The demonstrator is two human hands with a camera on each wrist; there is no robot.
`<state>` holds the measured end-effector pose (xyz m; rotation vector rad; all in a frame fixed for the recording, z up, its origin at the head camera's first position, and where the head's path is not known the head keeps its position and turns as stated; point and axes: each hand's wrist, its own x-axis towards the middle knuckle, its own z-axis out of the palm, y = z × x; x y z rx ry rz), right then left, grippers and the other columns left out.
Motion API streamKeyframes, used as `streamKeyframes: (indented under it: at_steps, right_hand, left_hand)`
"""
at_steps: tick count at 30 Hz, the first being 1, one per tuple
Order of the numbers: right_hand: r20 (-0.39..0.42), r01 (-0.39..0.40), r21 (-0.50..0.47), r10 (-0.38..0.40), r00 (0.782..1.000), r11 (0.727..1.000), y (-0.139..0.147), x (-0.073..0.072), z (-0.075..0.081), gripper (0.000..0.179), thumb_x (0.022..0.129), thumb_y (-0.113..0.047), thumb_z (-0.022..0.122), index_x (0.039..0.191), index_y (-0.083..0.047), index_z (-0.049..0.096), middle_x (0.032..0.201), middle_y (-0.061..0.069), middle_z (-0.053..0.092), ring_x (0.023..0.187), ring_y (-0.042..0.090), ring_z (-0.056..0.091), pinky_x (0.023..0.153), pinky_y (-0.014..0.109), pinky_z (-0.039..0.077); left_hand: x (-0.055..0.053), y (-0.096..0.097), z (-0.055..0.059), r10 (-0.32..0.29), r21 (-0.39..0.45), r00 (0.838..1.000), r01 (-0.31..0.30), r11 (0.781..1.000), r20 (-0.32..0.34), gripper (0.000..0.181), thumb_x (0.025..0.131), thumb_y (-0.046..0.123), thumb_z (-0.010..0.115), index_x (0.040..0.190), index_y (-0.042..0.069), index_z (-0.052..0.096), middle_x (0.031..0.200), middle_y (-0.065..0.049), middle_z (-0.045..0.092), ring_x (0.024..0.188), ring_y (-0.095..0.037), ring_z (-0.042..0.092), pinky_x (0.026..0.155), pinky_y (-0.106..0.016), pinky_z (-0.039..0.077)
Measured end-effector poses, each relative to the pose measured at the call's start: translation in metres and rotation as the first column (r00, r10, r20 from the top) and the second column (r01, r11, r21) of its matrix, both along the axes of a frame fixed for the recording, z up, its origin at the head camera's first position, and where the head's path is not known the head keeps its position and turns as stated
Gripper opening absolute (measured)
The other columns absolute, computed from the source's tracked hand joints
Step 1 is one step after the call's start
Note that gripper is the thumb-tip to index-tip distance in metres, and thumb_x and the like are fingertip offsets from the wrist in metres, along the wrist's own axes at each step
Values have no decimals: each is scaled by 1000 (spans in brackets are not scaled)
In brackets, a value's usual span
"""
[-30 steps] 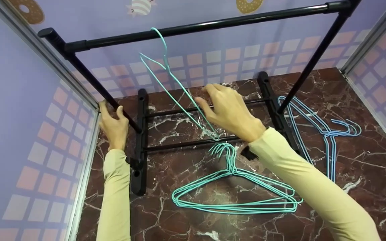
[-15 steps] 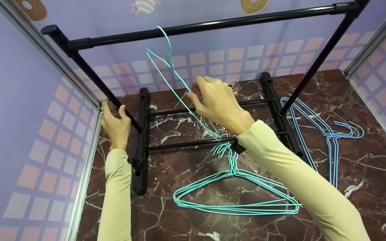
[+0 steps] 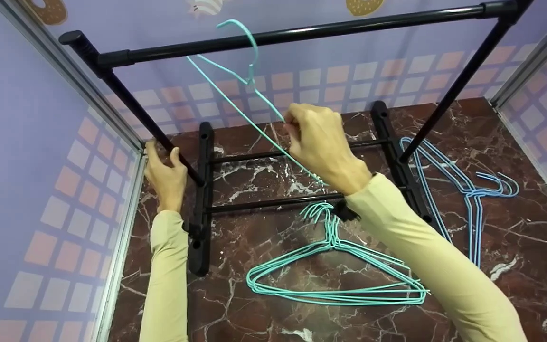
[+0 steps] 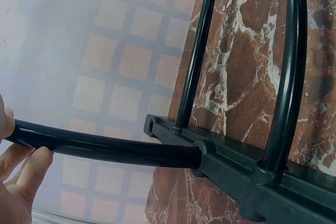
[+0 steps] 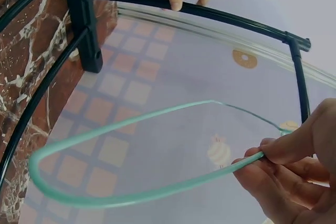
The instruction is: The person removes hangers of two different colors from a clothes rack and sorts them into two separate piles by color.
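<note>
My right hand (image 3: pixel 325 142) pinches a mint-green wire hanger (image 5: pixel 126 200) between thumb and fingers, along one sloping shoulder. The hanger is tilted, and its hook (image 3: pixel 235 23) stands above the black top rail (image 3: pixel 330 31) of a clothes rack, crossing it in the head view. With thumb and fingers around it, my left hand (image 3: pixel 166 183) holds the rack's left upright post (image 4: pixel 115 148), low down near the wall. Several more mint-green hangers (image 3: pixel 333 244) lie bunched on the floor in front of the rack, hooks toward it.
Blue wire hangers (image 3: pixel 473 192) lie on the marble floor (image 3: pixel 330 323) beside the rack's right foot (image 3: pixel 392 142). Two lower bars (image 3: pixel 273 203) join the rack's feet. Patterned walls (image 3: pixel 64 190) stand close on the left, right and back.
My right hand has gone from loose fingers beside the hanger to pinching it. The hanger's hook has risen off the top rail. My left hand stays on the post.
</note>
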<state>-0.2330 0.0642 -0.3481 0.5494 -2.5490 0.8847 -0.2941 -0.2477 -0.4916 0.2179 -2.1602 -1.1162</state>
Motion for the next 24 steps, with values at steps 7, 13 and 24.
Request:
streamKeyframes:
  at_steps: [7,13,24]
  right_hand:
    - [-71,0,17,1,997,1000,19,11,-11,9,88,7,61,86,3,69,74,15,69,60,28,63,57,37,53]
    - [-95,4,73,3,995,997,36,18,-24,18,78,12,54,79,-1,66,69,12,65,57,26,59,54,37,51]
    - [-119,58,162,-38,992,985,73,29,-45,17,76,12,57,77,-4,64,69,9,63,55,23,57,54,41,51]
  left_hand:
    - [0,1,0,12,4,1000,-12,1000,22,40,95,15,68,132,6,58,107,-21,74,102,-41,68,95,-51,47]
    - [1,0,-1,16,14,999,-16,1000,37,40,95,16,68,132,6,58,108,-22,72,103,-42,66,95,-53,47]
    - [1,2,0,-4,21,1000,4,1000,4,37,95,14,67,130,5,58,107,-22,71,101,-40,66,95,-51,48]
